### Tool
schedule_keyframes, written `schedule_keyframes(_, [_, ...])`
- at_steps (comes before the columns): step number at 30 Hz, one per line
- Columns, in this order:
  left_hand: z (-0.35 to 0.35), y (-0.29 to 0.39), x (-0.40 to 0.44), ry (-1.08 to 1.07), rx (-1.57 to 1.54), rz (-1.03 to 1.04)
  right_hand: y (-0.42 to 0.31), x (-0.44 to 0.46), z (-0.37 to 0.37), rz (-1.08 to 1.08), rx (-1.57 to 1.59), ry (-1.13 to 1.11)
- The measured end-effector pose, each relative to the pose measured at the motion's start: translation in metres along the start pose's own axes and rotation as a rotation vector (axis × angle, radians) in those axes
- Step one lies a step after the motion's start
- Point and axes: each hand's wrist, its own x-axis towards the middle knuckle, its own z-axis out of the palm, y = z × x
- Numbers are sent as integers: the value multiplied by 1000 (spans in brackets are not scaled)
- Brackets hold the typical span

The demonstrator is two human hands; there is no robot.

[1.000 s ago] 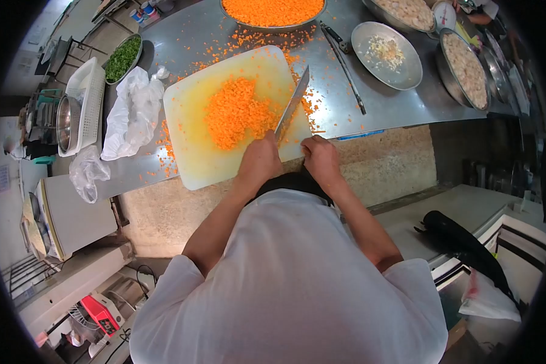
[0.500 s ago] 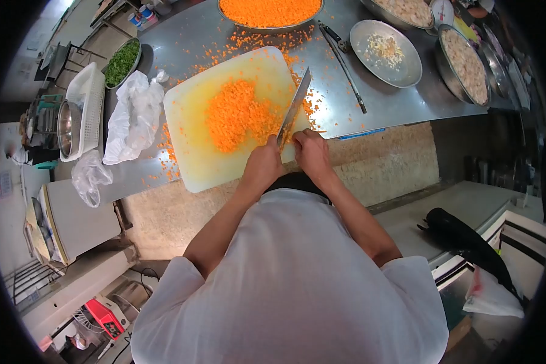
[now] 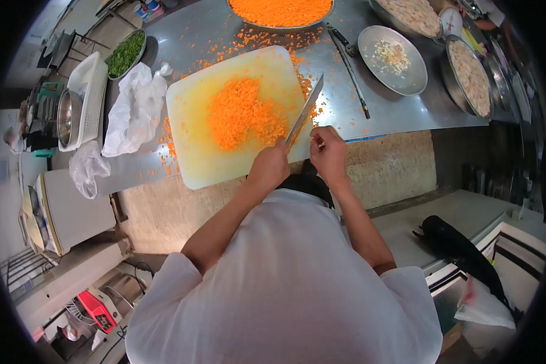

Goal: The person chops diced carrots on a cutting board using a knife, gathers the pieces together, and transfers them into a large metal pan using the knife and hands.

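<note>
My left hand (image 3: 271, 165) is wrapped round the handle of a kitchen knife (image 3: 305, 109). Its blade slants up and away over the right edge of the white cutting board (image 3: 191, 164). A heap of finely chopped carrot (image 3: 239, 115) lies on the board, left of the blade. My right hand (image 3: 329, 155) is just right of the knife, near the table's front edge, with curled fingers and the fingertips pinched together. What they hold, if anything, is too small to make out. Loose carrot bits are scattered around the board.
A bowl of chopped carrot (image 3: 282, 13) stands behind the board. To the right are a long thin black rod (image 3: 350, 76), a metal dish with chopped pale bits (image 3: 415, 82) and bowls of pale pieces (image 3: 467, 73). Plastic bags (image 3: 130, 115), a white basket (image 3: 93, 106) and chopped greens (image 3: 127, 54) are left.
My right hand has moved right and slightly away from the knife and board edge, fingers still curled. The knife stays in my left hand, shifted a little right. The view has shifted slightly.
</note>
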Motion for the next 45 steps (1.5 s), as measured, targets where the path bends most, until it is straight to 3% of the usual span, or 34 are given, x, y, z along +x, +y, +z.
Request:
schedule_keyframes(5, [-7,4,-1,-2,-28,52,-4,13,-22,-172,151,177])
schedule_keyframes(8, [1,-19,-23,-136,23,21,1,16,-26,-77,222,153])
schedule_keyframes(11, [-35,-45,-33,-99,-88,-80,8,17,-26,-26,211,150])
schedule_keyframes(13, [-39,-90,-33,87,32,-90,13,14,-24,-8,211,129])
schedule_keyframes(17, [-74,-104,-27,173,79,-177,21,9,-18,60,225,77])
schedule_keyframes(20, [-85,-94,-45,61,106,-163,22,11,-20,84,197,91])
schedule_keyframes(22, [-100,-106,-64,-108,13,-28,28,15,-22,110,215,77])
schedule_keyframes(25, [-126,-173,-67,-147,161,163,26,20,-24,144,209,64])
schedule_keyframes(27, [-148,-195,-47,-211,172,-64,24,24,-21,145,151,-4])
schedule_keyframes(29, [-162,-188,-24,-206,339,-37,21,28,-6,98,197,-30])
schedule_keyframes(31, [-160,-164,-6,46,426,81,15,31,4,54,233,-56])
schedule_keyframes(33, [-165,-131,-5,131,431,72,5,36,13,-79,158,-112])
schedule_keyframes(35, [-158,-114,-10,196,436,65,0,37,15,-71,129,-132])
schedule_keyframes(37, [-151,-109,-15,316,221,14,-5,35,18,-65,180,-126])
schedule_keyframes(40, [-131,-143,-7,152,370,-88,-22,32,19,-45,114,-101])
schedule_keyframes(45, [-139,-121,-12,157,299,-152,-4,27,18,-49,109,-57])
